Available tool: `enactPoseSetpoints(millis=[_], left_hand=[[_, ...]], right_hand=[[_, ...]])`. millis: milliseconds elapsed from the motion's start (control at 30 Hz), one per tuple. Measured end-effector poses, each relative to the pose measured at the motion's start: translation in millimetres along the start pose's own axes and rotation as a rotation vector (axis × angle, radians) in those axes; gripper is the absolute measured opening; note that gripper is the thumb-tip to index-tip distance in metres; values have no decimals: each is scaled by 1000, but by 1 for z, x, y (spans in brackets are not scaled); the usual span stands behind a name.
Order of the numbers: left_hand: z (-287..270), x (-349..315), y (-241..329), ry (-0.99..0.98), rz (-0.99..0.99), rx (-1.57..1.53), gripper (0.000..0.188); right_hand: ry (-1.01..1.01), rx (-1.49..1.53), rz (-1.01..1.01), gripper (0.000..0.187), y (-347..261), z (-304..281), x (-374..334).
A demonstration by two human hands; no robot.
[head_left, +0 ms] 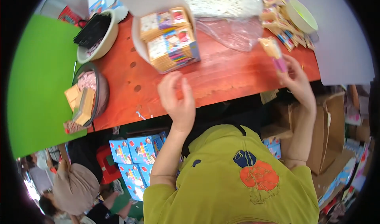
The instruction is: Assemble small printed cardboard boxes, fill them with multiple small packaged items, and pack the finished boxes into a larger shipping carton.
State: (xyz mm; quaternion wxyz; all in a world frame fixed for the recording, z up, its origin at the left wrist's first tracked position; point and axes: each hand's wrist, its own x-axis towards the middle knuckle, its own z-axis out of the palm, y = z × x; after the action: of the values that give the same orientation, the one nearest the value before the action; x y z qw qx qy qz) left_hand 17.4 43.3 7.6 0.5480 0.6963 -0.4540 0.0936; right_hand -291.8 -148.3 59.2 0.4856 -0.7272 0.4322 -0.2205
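Observation:
Above the right part of the red table [233,81], my right hand [297,79] pinches the lower end of a small wrapped snack packet [273,51], cream-coloured above and pink-purple below. The packet tilts up and to the left. My left hand [176,101] is raised near the table's front edge, fingers bent and thumb apart, with nothing visible in it. Just beyond it stands an open box [196,51] filled with upright rows of small flat packets [160,49] in cream, blue, red and purple.
A clear bag of white pieces [221,2] lies at the back. Loose snack packets [291,40] and a pale green bowl [303,16] are at the far right. Two tubs [113,36] [103,93] stand left. Blue boxes [144,148] are stacked below; a carton [316,133] stands right.

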Motion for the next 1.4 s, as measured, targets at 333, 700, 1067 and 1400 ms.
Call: enactPoseSetpoints(millis=[333,700,1067,1400], left_hand=[[-3,66,-46,261,-240,15,33],[0,62,-56,334,-166,70,23],[22,74,-24,264,264,191,41],[26,86,-45,57,256,322,34]], right_hand=[[-455,-702,-844,58,-198,104,125],[-678,-879,-680,60,-211,183,175],[-577,-674,-808,58,-183,187,176],[-503,-714,-883,49,-166,185,179]])
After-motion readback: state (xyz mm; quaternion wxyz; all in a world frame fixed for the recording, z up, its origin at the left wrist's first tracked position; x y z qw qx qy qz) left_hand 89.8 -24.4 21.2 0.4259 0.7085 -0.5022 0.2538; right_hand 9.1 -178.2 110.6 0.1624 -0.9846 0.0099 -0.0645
